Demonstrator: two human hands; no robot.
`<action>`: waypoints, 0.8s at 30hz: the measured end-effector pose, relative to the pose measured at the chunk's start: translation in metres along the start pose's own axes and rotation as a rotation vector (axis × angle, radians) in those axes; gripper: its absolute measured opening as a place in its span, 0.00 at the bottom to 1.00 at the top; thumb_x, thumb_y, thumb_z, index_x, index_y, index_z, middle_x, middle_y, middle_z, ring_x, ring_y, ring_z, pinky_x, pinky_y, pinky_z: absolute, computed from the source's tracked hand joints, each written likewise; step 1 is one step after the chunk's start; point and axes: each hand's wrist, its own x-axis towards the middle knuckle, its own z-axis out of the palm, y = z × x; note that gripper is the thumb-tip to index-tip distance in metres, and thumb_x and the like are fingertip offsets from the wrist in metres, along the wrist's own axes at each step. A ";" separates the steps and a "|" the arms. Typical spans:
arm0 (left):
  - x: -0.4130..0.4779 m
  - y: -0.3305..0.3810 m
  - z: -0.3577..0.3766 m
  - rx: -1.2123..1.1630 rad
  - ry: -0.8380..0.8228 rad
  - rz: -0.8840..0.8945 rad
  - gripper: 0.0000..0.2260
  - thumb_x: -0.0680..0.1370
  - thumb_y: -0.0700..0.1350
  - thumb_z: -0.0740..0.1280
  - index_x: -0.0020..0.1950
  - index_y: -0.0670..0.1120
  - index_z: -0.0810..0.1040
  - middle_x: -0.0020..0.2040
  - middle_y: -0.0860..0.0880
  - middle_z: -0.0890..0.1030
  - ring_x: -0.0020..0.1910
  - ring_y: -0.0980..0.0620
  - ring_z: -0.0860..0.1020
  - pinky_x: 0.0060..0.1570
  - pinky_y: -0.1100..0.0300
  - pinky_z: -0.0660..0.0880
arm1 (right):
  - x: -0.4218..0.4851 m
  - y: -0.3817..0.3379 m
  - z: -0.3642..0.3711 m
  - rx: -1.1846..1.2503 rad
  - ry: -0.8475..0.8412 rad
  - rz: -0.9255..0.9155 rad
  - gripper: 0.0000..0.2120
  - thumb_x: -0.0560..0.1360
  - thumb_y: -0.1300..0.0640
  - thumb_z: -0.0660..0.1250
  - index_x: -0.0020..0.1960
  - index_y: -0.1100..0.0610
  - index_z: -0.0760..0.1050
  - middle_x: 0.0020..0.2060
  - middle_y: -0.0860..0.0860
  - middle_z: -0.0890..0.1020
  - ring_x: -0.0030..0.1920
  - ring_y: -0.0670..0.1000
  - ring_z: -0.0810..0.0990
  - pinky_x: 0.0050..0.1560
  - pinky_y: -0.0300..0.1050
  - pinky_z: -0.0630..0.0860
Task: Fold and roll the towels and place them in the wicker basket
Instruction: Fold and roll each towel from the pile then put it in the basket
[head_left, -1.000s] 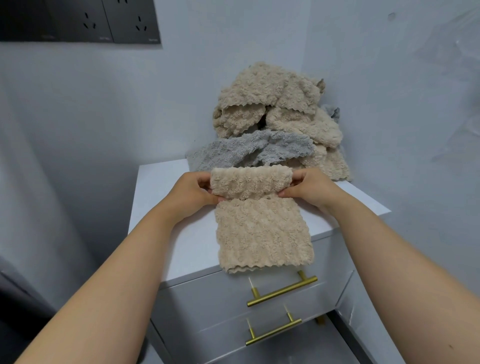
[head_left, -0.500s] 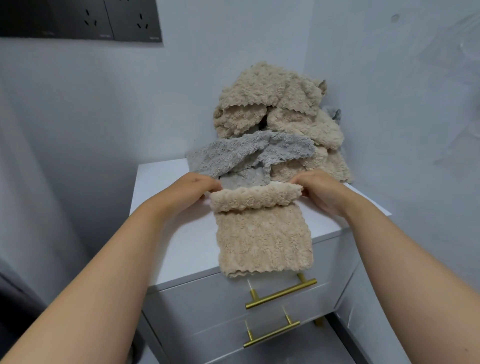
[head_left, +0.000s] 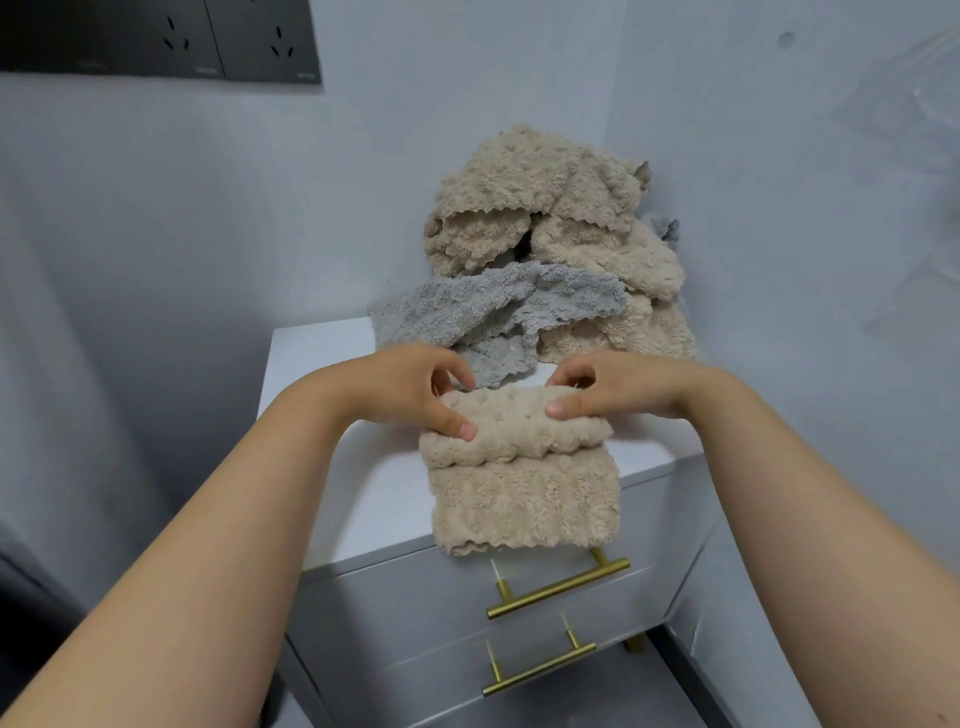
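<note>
A folded beige towel (head_left: 524, 499) lies on the white cabinet top (head_left: 322, 364), its near edge hanging a little over the front. Its far end is rolled into a thick tube. My left hand (head_left: 415, 389) pinches the roll's left end, thumb on top and fingers curled behind. My right hand (head_left: 608, 389) pinches the right end the same way. A heap of unfolded towels (head_left: 545, 208) stands behind the roll in the corner, beige ones stacked high and a grey one (head_left: 467, 312) spread at its foot. No wicker basket is in view.
The cabinet has two drawers with brass bar handles (head_left: 558, 587) below the towel. Walls close in behind and to the right. Dark wall sockets (head_left: 208, 41) sit at the upper left. The floor drops away left of the cabinet.
The roll has grown thicker and moved nearer to me along the towel. Both hands shifted inward from the ends onto the top of the roll.
</note>
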 end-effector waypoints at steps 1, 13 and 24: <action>0.000 0.002 0.000 0.062 -0.026 -0.023 0.24 0.67 0.57 0.75 0.60 0.54 0.74 0.54 0.54 0.75 0.54 0.53 0.74 0.53 0.61 0.70 | 0.000 -0.002 -0.001 -0.056 -0.033 0.022 0.23 0.66 0.41 0.72 0.54 0.55 0.77 0.47 0.48 0.80 0.46 0.47 0.76 0.49 0.41 0.72; -0.007 0.003 -0.002 -0.097 -0.135 -0.027 0.12 0.68 0.50 0.77 0.47 0.52 0.78 0.45 0.56 0.82 0.47 0.56 0.79 0.50 0.62 0.74 | -0.004 -0.007 -0.007 -0.083 -0.097 0.154 0.19 0.67 0.48 0.76 0.50 0.60 0.78 0.45 0.51 0.82 0.46 0.50 0.78 0.54 0.46 0.74; 0.014 0.000 0.020 -0.113 0.560 -0.042 0.15 0.66 0.44 0.77 0.42 0.50 0.71 0.41 0.51 0.77 0.43 0.48 0.74 0.37 0.57 0.67 | 0.013 -0.004 0.010 0.343 0.516 0.005 0.10 0.69 0.70 0.72 0.48 0.61 0.77 0.36 0.52 0.80 0.32 0.45 0.78 0.29 0.33 0.75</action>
